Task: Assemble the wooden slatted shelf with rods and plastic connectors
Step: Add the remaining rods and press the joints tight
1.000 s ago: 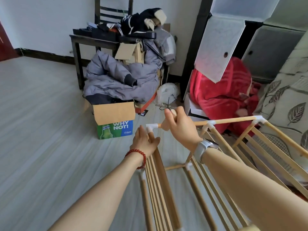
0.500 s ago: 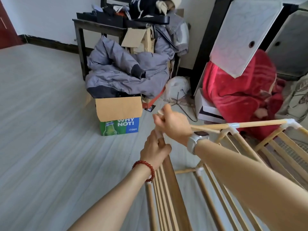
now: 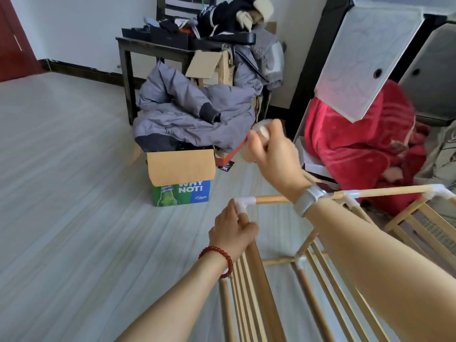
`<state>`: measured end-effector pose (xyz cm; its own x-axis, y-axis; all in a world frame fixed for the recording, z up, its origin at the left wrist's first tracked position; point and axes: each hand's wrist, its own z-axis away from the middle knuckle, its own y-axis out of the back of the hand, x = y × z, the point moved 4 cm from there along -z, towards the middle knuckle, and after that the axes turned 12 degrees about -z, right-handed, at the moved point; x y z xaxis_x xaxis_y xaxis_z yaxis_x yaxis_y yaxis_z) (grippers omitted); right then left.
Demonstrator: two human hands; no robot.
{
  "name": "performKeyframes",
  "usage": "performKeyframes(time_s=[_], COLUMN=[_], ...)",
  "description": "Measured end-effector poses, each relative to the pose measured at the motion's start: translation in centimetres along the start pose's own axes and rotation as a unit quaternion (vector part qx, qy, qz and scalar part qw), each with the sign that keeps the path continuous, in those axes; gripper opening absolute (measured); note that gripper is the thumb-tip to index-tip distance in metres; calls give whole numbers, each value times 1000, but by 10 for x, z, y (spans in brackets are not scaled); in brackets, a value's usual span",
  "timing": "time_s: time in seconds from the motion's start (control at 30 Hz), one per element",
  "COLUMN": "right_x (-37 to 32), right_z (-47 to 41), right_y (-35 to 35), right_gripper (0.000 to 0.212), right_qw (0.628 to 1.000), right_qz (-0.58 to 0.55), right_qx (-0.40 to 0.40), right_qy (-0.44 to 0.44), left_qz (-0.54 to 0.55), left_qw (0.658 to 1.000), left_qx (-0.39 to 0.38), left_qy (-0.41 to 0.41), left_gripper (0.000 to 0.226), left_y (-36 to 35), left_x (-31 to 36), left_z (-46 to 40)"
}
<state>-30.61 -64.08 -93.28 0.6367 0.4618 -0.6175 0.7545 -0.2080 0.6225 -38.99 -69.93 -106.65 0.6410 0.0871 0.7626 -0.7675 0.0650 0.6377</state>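
Presently, item one: the shelf frame (image 3: 328, 280), slatted wood, standing on the floor at near right, its top corner at centre. Item two: white plastic connector (image 3: 243, 203), an elbow capping that corner, joining the upright beneath to the horizontal rod (image 3: 270, 199) that runs right toward a second connector (image 3: 350, 193). Item three: your left hand (image 3: 233, 230), wrapped round the upright just under the elbow, thumb touching the plastic. Item four: your right hand (image 3: 274, 154), raised above the corner and clenched round a pale rounded object (image 3: 259, 141); it is blurred, probably a mallet head or knob, but you cannot tell for certain. Judged step: seating the elbow onto rod and upright. To do it well, keep the left-hand grip firm and low, thumb clear of the top face; bring the blow straight down on the elbow, not the rod; check that the rod end sits fully inside the socket before moving to the next corner.
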Motion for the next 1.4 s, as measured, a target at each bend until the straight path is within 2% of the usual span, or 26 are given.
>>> performKeyframes(time_s=[0.03, 0.1, 0.13, 0.17, 0.27, 0.3, 0.37, 0.43, 0.5, 0.63, 0.8, 0.9, 0.97, 1.07, 1.2, 1.33, 1.4], right_x=[10, 21, 19, 11, -6, -4, 17, 34, 29, 9, 20, 30, 33, 35, 46, 74, 80], right_z=[17, 42, 37, 22, -13, -10, 21, 35, 18, 13, 56, 91, 110, 144, 202, 266, 285], right_y=[-10, -35, -36, -30, -7, -9, -34, -45, -37, -9, 32, 76, 113, 174, 236, 265, 271], right_gripper=[26, 29, 30, 30, 29, 28, 27, 29, 29, 35, 38, 31, 30, 26, 38, 29, 26], right_qw=[998, 975, 970, 972, 998, 998, 986, 973, 978, 990, 979, 977, 976, 973, 971, 941, 924], right_qz=[38, 122, 135, 130, 19, 19, 73, 84, 64, -40, 13, 48, 74, 85, 78, 160, 183], right_qx=[-41, -182, -203, -195, -61, -61, -143, -195, -186, -109, -124, -148, -153, -135, -55, -37, -45], right_qy=[-32, -33, -19, -11, 15, 11, -42, -91, -77, -85, -160, -144, -136, -168, -218, -297, -334], left_qz=[-5, -17, -21, -15, -15, -14, -3, -7, -4, -42, -216, -303, -324, -325, -248, -274, -340], left_qw=[1000, 1000, 1000, 1000, 999, 999, 999, 999, 999, 997, 973, 948, 939, 940, 947, 920, 892], left_qx=[-5, -13, -18, -22, -27, -28, -35, -41, -41, -46, 56, 97, 112, 46, -86, -200, -201], left_qy=[-5, -7, -5, 3, 15, 13, 10, 9, 13, 35, 56, 18, -25, -95, -186, -198, -221], left_gripper=[39, 51, 53, 51, 36, 39, 51, 46, 38, 44, 62, 67, 64, 52, 40, 41, 37], left_y=[-1, 0, 1, 0, 1, 1, 2, 2, 4, 7, 18, 16, 11, -14, -72, -148, -170], left_x=[0, 0, 0, 1, 3, 3, 2, 2, 0, -2, 7, 26, 50, 99, 157, 179, 178], left_z=[-1, 0, 1, 1, 4, 5, 5, 5, 2, 2, 8, 21, 32, 60, 120, 182, 202])
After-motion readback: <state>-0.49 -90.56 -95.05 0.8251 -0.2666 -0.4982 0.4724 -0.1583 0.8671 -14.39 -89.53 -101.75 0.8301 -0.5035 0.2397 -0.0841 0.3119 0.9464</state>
